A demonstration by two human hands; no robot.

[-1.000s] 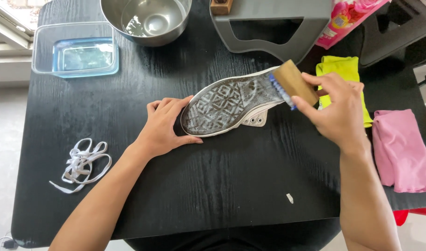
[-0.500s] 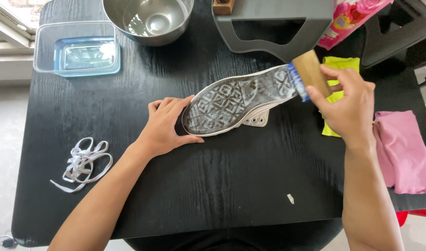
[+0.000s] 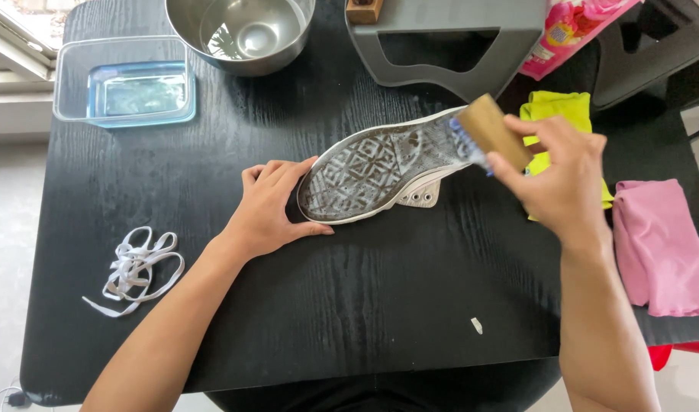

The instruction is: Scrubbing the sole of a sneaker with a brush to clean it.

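Nearest to us, the near edge of the black table (image 3: 304, 336) cuts off something dark below it that we cannot make out, and one small pale scrap (image 3: 477, 326) lies on the bare top at near right. To the near left sits one loose heap of white laces (image 3: 133, 268); how many laces are in the tangle we cannot tell. In the middle we see one sneaker (image 3: 380, 172), lying sole up on the table, its upper almost wholly hidden beneath it apart from a strip with eyelets. Our left hand (image 3: 269, 210) lies spread against the heel end, fingers flat and thumb along the near edge of the sole, gripping nothing. Our right hand (image 3: 559, 183) is wrapped around one wooden brush (image 3: 494, 131), fingers pinching its block; the blue bristles meet the toe end of the sole and are blurred. At right lie two cloths, one pink (image 3: 662, 248) and one yellow (image 3: 552, 126), the yellow one partly hidden by that hand. Farther off stand one clear rectangular container (image 3: 124, 80) at left, one steel bowl (image 3: 239, 34) holding water and cut by the frame's top, and one grey stand (image 3: 449, 42), also cut off.
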